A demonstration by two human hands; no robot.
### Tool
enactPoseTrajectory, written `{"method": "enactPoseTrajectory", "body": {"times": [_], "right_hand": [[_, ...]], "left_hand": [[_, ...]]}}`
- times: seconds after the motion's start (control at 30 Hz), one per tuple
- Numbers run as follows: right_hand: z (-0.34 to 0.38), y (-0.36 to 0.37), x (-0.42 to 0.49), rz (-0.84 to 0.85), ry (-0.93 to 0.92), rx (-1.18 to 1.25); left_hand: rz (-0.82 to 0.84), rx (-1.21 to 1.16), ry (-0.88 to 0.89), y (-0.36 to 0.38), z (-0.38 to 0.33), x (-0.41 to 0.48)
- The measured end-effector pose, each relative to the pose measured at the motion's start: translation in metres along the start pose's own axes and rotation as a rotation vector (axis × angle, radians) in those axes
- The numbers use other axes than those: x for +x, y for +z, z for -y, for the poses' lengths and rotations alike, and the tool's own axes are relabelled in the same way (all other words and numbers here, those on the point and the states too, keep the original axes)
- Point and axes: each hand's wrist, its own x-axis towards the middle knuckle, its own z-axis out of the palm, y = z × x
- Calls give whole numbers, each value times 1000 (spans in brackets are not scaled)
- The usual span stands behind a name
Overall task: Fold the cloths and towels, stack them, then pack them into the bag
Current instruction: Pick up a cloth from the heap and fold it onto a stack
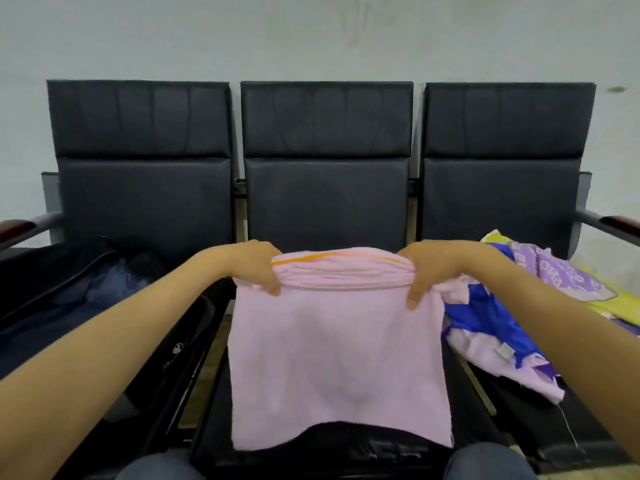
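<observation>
On the middle seat (346, 441), close in front of the person, the pink towel (332, 358) lies flat, thin and soft, with its near edge drooping over the seat front. At its far edge the left hand (258, 268) and right hand (424, 271) each grip the bunched, orange-striped fold, fingers curled round it. The fold looks half done. Next, I judge, it wants laying squarely over the flat half. Loose cloths (502, 317) lie to the right and the dark bag (86, 292) to the left.

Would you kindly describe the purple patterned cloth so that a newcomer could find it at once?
Take the row of three black chairs and go to the right seat, where a heap of cloths lies. The purple patterned cloth is at the heap's far end, on a yellow cloth and beside a plain blue cloth; it alone carries a pale repeating print.
</observation>
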Motion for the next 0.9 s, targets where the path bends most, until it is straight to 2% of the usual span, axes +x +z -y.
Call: {"method": "enactPoseTrajectory", "body": {"times": [0.07,0.13,0.27,0.4,0.53,0.63,0.8,0.9], "right_hand": [[0,7,14,-92,67,-110],[1,13,27,-271,141,-264],[5,17,43,-572,191,-417],[6,25,41,-589,199,-479],[-3,62,44,-470,186,-532],[-15,105,50,-301,144,-532],[-31,170,57,217,56,-262],[-40,188,62,339,86,-94]], "left_hand": [[-153,128,-70,8,6,15],[-323,224,-99,16,10,25],[-649,343,-70,24,15,34],[-736,378,22,34,20,35],[-549,319,-33,73,24,32],[-340,297,-70,116,27,30],[131,155,-166,183,39,30],[277,76,-176,196,42,29]]}}
